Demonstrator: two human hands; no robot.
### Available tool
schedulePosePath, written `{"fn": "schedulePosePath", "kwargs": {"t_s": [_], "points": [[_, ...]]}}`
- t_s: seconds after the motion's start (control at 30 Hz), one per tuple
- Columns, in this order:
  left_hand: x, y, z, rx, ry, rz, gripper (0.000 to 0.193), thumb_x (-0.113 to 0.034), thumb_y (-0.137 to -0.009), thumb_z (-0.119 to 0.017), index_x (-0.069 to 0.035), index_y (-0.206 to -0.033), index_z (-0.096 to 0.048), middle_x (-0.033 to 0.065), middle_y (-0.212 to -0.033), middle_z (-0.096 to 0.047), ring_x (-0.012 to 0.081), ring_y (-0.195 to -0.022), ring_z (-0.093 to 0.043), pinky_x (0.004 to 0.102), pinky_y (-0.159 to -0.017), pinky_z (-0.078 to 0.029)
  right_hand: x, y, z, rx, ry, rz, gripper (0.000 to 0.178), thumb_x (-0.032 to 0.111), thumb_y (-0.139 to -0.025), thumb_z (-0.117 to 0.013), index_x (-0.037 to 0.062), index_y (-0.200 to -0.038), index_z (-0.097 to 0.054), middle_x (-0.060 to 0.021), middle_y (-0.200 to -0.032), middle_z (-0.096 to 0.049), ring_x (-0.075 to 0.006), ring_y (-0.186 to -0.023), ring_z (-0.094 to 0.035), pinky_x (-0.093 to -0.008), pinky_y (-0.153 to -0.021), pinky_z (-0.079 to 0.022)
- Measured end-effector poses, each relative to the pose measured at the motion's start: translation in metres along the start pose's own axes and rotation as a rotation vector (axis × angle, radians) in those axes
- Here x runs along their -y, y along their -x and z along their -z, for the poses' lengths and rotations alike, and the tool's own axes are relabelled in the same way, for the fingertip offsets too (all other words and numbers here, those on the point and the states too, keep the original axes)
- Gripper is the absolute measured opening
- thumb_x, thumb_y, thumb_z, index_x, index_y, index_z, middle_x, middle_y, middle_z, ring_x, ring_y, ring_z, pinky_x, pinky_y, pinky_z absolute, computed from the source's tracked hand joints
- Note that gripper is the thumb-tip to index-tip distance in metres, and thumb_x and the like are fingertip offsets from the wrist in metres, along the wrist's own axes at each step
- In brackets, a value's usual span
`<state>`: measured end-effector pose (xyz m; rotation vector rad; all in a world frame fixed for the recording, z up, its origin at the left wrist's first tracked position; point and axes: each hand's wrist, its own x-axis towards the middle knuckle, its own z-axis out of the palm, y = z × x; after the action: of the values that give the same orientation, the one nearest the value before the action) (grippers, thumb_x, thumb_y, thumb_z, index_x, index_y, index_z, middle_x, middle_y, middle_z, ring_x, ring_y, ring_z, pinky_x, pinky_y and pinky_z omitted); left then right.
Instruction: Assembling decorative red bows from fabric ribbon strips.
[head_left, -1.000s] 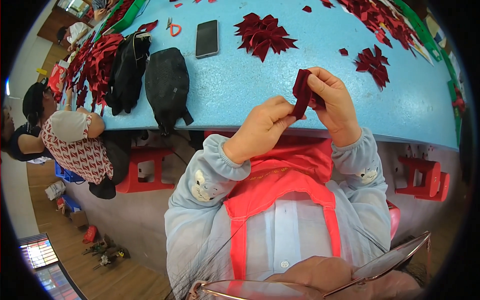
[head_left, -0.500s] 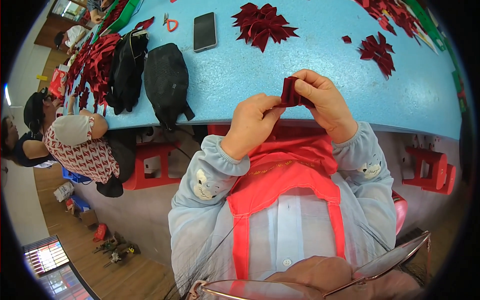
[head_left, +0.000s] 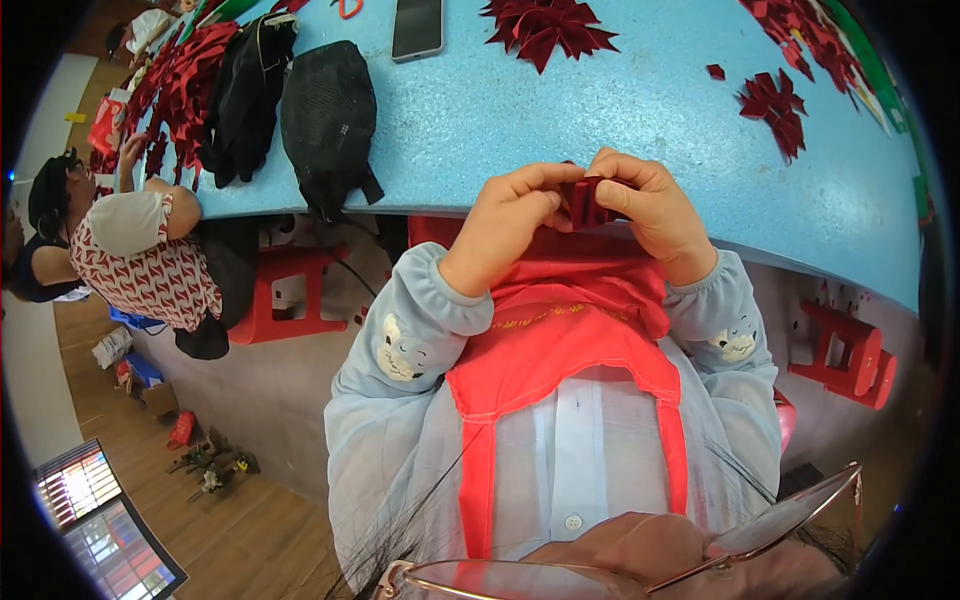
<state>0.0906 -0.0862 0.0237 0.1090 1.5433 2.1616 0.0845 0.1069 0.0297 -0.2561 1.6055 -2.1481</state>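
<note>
Between both hands, just over the table's near edge, is a folded piece of dark red velvety fabric [head_left: 583, 204]. My left hand [head_left: 515, 220] pinches its left side between thumb and fingers. On its right side, my right hand [head_left: 650, 205] grips it with the thumb pressed on the front. Upright folds show in the middle of the fabric; its ends are hidden by my fingers. Beyond my hands lies a pile of dark red pointed fabric pieces [head_left: 548, 28]. Farther right are a smaller cluster of them [head_left: 773, 112] and one small scrap [head_left: 715, 72].
On the blue table [head_left: 480, 120] lie a black pouch [head_left: 328, 120], a black bag [head_left: 250, 100], a phone [head_left: 418, 28] and orange-handled scissors [head_left: 349, 8]. Red fabric heaps [head_left: 185, 90] lie at the left. A co-worker [head_left: 150, 250] sits there. Red stools [head_left: 840, 350] stand below.
My left hand has moved up and in, so it now grips the fabric's upper left side. The fabric has turned, showing upright folds. The head view has shifted, moving the table upward in the picture.
</note>
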Motion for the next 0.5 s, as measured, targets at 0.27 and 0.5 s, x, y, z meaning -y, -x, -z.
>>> {"fn": "schedulePosePath", "kwargs": {"t_s": [0.27, 0.5], "points": [[-0.003, -0.012, 0.007, 0.042, 0.225, -0.035, 0.032, -0.002, -0.086, -0.050, 0.000, -0.118, -0.058, 0.0073, -0.111, -0.061, 0.0134, -0.096, -0.057, 0.0260, -0.087, -0.044, -0.016, 0.007, 0.004, -0.024, 0.266, 0.025, 0.011, 0.010, -0.081, -0.063, 0.0025, -0.089, -0.064, -0.0007, -0.100, -0.054, -0.0108, -0.094, -0.050, -0.0244, -0.082, -0.040], [-0.003, -0.026, 0.012, 0.003, 0.009, -0.085, 0.031, -0.005, -0.087, -0.053, -0.002, -0.118, -0.059, 0.0074, -0.111, -0.061, 0.0132, -0.098, -0.057, 0.0256, -0.087, -0.044, -0.018, 0.015, 0.005, -0.035, 0.301, -0.016, 0.012, 0.009, -0.080, -0.065, 0.0030, -0.090, -0.064, -0.0033, -0.113, -0.055, -0.0148, -0.105, -0.051, -0.0275, -0.089, -0.040]]}}
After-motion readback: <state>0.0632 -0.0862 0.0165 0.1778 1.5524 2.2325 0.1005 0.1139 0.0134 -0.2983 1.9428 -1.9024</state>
